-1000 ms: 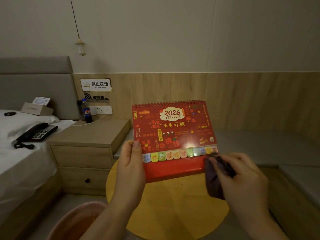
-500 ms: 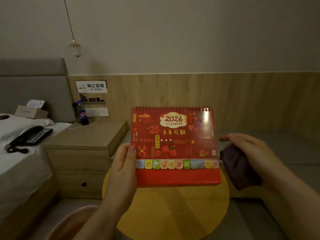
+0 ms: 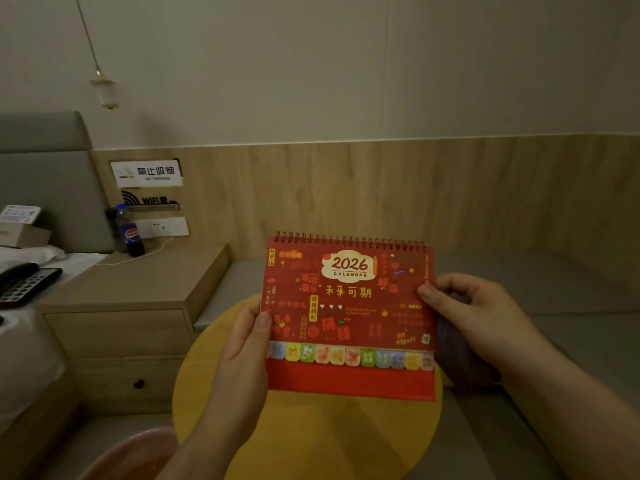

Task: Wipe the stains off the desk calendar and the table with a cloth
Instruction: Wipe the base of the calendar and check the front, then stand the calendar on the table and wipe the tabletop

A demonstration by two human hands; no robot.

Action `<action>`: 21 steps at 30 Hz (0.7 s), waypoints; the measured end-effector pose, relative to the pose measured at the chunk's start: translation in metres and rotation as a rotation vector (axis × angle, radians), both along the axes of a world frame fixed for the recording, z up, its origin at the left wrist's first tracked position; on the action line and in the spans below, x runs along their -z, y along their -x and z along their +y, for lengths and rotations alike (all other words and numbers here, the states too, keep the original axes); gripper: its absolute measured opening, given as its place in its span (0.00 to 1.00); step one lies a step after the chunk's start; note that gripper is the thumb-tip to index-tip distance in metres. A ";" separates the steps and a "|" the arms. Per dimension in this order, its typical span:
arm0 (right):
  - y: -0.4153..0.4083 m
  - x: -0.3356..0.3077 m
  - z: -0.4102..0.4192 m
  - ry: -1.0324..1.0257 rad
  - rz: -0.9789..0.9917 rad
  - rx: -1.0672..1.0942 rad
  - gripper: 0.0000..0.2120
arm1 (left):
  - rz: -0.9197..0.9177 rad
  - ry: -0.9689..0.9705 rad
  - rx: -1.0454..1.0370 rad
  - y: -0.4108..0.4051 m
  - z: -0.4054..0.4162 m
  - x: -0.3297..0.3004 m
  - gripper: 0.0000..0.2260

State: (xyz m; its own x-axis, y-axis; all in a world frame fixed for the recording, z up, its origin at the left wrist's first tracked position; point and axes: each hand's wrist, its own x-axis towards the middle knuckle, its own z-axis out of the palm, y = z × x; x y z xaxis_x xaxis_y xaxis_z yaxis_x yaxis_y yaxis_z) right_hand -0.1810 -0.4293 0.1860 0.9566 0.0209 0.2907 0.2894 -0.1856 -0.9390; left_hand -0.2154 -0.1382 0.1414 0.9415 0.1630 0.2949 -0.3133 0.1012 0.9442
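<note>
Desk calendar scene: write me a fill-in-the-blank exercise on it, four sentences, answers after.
1. The year printed on the red desk calendar is ____.
2. The left hand grips the calendar's ____ edge.
3. The right hand holds both the calendar's other edge and a dark ____.
4. Below the calendar stands a round table coloured ____.

Missing words: 2026; left; cloth; yellow.

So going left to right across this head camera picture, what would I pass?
Telephone → cola bottle → left hand → red desk calendar → right hand, which holds a dark cloth against the calendar's right edge.
</note>
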 end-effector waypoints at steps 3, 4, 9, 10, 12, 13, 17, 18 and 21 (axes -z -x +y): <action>-0.009 0.004 -0.012 0.036 -0.016 0.011 0.09 | 0.055 -0.052 0.061 -0.021 -0.003 0.002 0.11; -0.014 0.004 -0.016 0.058 -0.026 0.032 0.08 | 0.081 -0.075 0.084 -0.031 -0.004 0.001 0.12; -0.058 0.009 -0.032 0.252 -0.055 0.126 0.06 | 0.131 -0.142 0.102 -0.101 -0.019 -0.006 0.15; -0.070 0.009 -0.035 0.293 -0.051 0.143 0.06 | 0.133 -0.149 0.092 -0.116 -0.023 -0.007 0.15; -0.094 0.009 -0.038 0.351 -0.053 0.170 0.06 | 0.141 -0.154 0.099 -0.146 -0.029 -0.005 0.13; -0.107 0.010 -0.041 0.378 -0.055 0.185 0.06 | 0.154 -0.161 0.106 -0.164 -0.033 -0.001 0.12; -0.153 0.016 -0.048 0.484 -0.041 0.201 0.07 | 0.191 -0.187 0.097 -0.224 -0.043 0.019 0.13; -0.163 0.020 -0.050 0.513 -0.025 0.204 0.07 | 0.202 -0.200 0.100 -0.238 -0.045 0.025 0.13; -0.195 0.041 -0.059 0.547 0.033 0.235 0.08 | 0.226 -0.257 0.119 -0.282 -0.056 0.046 0.14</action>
State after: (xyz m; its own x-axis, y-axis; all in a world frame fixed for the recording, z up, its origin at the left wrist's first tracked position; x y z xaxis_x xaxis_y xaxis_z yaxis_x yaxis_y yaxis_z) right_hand 0.0135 -0.4885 0.1447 0.9621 -0.0541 0.2674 0.1542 -0.7005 -0.6968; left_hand 0.0666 -0.1940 0.0957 0.9955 -0.0041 0.0946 -0.0944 -0.1255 0.9876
